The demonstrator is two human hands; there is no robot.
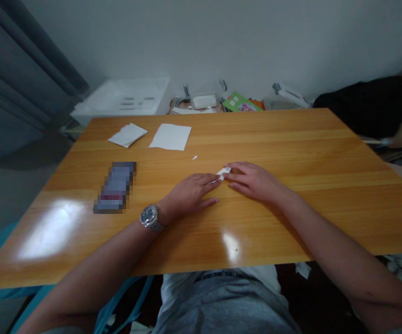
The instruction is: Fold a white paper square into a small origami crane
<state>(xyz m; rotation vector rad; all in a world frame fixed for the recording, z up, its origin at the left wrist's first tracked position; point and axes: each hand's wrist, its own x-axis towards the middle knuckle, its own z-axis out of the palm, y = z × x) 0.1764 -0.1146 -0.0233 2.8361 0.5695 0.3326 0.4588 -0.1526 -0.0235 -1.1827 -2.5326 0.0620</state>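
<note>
A small folded piece of white paper (225, 171) lies on the wooden table between my hands. My left hand (195, 191) rests low over the table, fingers stretched out and their tips on the paper's left end, partly covering it. From the other side my right hand (255, 182) reaches in with fingers apart, the fingertips touching the paper's right end. A silver watch (150, 217) is on my left wrist. Just beyond the left hand lies a tiny white paper scrap (194, 157).
A square white sheet (171, 137) and a stack of white paper (127, 135) lie toward the back left of the table (291, 144). A blurred-out phone (116, 186) lies left of my hands. Behind the table stand a white tray (124, 95) and a green booklet (240, 102).
</note>
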